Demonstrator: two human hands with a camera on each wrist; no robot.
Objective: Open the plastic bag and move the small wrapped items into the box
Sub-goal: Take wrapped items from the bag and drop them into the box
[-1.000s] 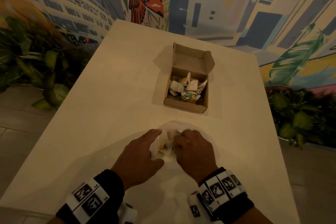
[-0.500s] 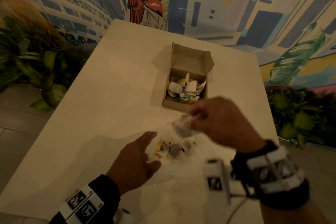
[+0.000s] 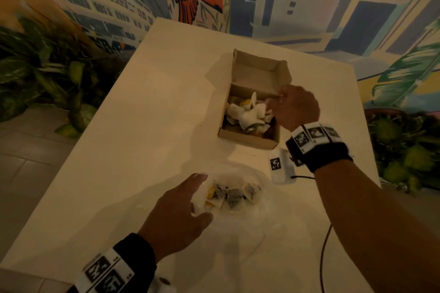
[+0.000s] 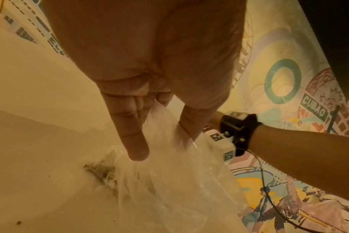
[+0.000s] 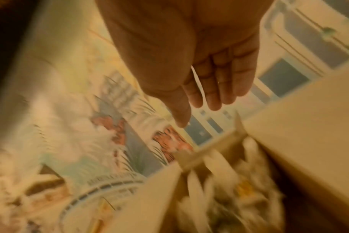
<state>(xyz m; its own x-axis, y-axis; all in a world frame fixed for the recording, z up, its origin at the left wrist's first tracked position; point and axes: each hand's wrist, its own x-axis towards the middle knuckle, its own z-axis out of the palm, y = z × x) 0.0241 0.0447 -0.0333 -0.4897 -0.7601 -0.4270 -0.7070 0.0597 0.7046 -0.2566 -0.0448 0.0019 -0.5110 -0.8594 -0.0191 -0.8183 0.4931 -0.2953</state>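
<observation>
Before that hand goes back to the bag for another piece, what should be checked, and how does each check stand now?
1. Right hand free of any item: ok; the right wrist view shows straight fingers and a bare palm.
2. Left hand holds the plastic bag in place: ok; it pinches the film.
3. Wrapped items left in the bag: ok, several show.
4. Cardboard box open, lid up: ok.
5. Room left in the box: cannot tell; the pile reaches near the rim.
</observation>
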